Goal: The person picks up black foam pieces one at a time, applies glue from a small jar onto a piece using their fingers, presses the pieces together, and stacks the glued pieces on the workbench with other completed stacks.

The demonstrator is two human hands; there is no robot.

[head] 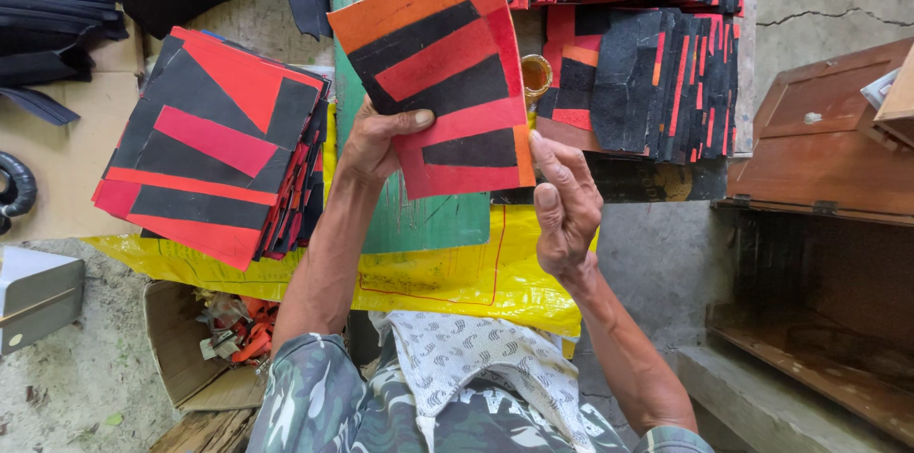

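Patterned white cloth drapes the lap; above it both hands lift a square red, orange and black patchwork panel over the table for viewing, left hand pinching its edge, right hand spread, fingertips steadying its corner
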